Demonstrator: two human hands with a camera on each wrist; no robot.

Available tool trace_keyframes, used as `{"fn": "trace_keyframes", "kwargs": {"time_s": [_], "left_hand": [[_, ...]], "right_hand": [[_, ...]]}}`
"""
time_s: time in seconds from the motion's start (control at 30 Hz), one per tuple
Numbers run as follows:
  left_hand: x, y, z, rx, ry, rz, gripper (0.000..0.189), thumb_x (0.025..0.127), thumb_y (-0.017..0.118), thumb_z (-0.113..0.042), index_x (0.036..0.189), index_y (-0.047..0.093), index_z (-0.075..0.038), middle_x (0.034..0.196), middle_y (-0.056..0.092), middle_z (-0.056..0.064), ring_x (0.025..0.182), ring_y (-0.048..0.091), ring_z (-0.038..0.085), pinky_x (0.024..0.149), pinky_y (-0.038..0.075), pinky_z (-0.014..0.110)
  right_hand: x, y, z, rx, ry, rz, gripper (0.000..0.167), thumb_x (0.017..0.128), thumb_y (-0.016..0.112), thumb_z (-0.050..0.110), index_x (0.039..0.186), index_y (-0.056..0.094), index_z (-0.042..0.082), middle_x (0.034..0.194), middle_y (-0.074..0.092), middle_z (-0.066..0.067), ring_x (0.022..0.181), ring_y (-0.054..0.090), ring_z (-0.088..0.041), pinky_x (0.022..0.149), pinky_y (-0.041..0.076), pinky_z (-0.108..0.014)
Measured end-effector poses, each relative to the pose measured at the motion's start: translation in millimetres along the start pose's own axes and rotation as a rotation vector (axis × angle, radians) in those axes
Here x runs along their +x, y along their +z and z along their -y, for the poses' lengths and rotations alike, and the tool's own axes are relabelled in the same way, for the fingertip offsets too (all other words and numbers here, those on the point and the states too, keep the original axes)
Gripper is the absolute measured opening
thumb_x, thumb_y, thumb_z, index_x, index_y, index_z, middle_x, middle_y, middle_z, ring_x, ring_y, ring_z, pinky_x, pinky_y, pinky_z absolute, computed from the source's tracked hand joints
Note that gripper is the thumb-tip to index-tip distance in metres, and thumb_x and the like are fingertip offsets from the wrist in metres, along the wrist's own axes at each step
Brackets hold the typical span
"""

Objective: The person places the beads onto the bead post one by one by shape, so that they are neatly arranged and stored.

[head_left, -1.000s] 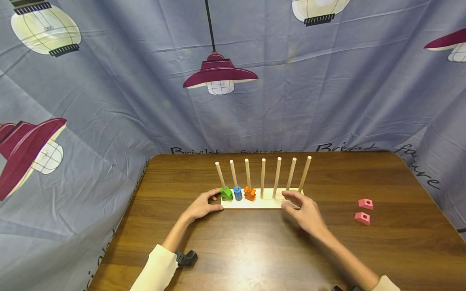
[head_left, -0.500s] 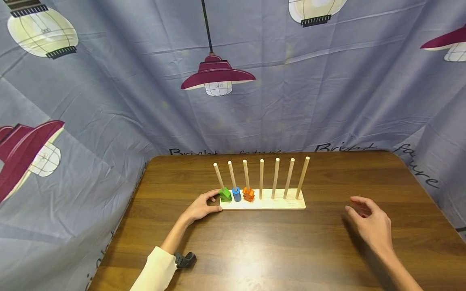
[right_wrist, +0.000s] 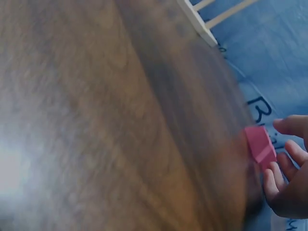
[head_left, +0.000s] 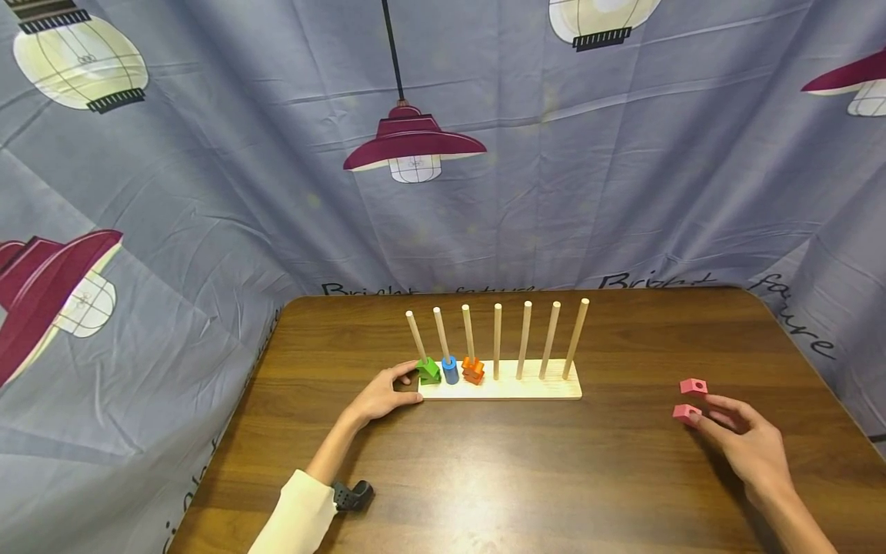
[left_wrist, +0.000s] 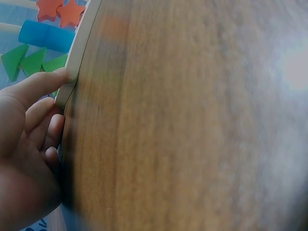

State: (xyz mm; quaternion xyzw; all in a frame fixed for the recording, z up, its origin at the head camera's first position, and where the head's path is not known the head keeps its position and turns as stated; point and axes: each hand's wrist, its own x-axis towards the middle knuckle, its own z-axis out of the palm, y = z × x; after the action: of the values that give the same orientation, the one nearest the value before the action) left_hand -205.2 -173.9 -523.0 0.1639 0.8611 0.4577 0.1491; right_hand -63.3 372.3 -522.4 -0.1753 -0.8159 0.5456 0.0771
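My left hand (head_left: 379, 392) grips the left end of a wooden peg board (head_left: 533, 390), thumb at the front edge, seen in the head view. Green triangular blocks (head_left: 428, 372) sit on its leftmost peg, a blue cylinder (head_left: 450, 372) on the second and orange star blocks (left_wrist: 70, 13) on the third. At the right, my right hand (head_left: 754, 450) reaches around the nearer pink block (head_left: 685, 414), its thumb and fingers spread apart. Behind that one lies a second pink block (head_left: 694, 386) with a hole. In the right wrist view, fingertips are right at a pink block (right_wrist: 260, 146).
Several bare pegs (head_left: 524, 338) rise from the board's middle and right. The brown wooden table (head_left: 526, 477) spreads around it, with a lamp-print curtain (head_left: 277, 192) hanging behind. A dark strap (head_left: 353, 495) is on the left wrist.
My right hand has left the peg board's right end and moved right to the pink blocks. The left hand stays at the board's left end.
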Motion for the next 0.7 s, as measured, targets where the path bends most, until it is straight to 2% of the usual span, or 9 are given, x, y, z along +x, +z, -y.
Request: {"fn": "trace_keyframes", "kwargs": {"time_s": [0.07,0.17,0.3,0.53,0.7], "left_hand": [[-0.2,-0.3,-0.3,0.002,-0.001,0.001,0.068,0.086,0.079,-0.017,0.145,0.050,0.000,0.125,0.058,0.013,0.109,0.051,0.026,0.097,0.038,0.046],[-0.4,-0.7,-0.5,0.003,-0.002,0.003,0.068,0.086,0.079,-0.018,0.145,0.050,0.000,0.124,0.058,0.012,0.109,0.051,0.025,0.096,0.038,0.046],[-0.6,-1.2,-1.1,0.001,-0.005,0.004,0.068,0.086,0.079,-0.018,0.145,0.050,-0.001,0.122,0.059,0.011,0.108,0.050,0.025,0.096,0.038,0.045],[-0.4,-0.5,-1.3,0.012,0.003,0.000,0.068,0.085,0.079,-0.017,0.145,0.051,0.000,0.123,0.059,0.011,0.108,0.051,0.025,0.096,0.038,0.044],[-0.2,-0.4,-1.1,0.014,0.003,-0.004,0.068,0.085,0.079,-0.017,0.144,0.051,0.000,0.121,0.059,0.011,0.107,0.051,0.025,0.095,0.038,0.044]], "right_hand": [[-0.5,-1.7,-3.5,-0.022,0.009,0.021,0.041,0.088,0.079,0.024,0.126,0.066,0.018,0.093,0.058,0.034,0.085,0.052,0.016,0.067,0.043,-0.007],[0.8,-2.9,-6.4,-0.075,-0.008,0.057,0.049,0.089,0.079,0.028,0.132,0.061,0.010,0.094,0.056,0.035,0.086,0.051,0.017,0.068,0.043,-0.008],[3.9,-1.6,-7.9,-0.105,-0.057,0.084,0.053,0.088,0.080,0.024,0.130,0.059,-0.001,0.095,0.055,0.034,0.085,0.054,0.017,0.068,0.045,-0.009],[5.2,3.6,-6.9,-0.185,-0.104,0.051,0.047,0.087,0.080,0.022,0.121,0.064,-0.005,0.090,0.063,0.028,0.079,0.056,0.016,0.066,0.042,-0.011],[5.5,5.7,-1.2,-0.264,-0.096,0.029,0.048,0.088,0.079,0.029,0.119,0.065,-0.005,0.087,0.068,0.020,0.079,0.052,0.017,0.069,0.037,-0.022]]}}
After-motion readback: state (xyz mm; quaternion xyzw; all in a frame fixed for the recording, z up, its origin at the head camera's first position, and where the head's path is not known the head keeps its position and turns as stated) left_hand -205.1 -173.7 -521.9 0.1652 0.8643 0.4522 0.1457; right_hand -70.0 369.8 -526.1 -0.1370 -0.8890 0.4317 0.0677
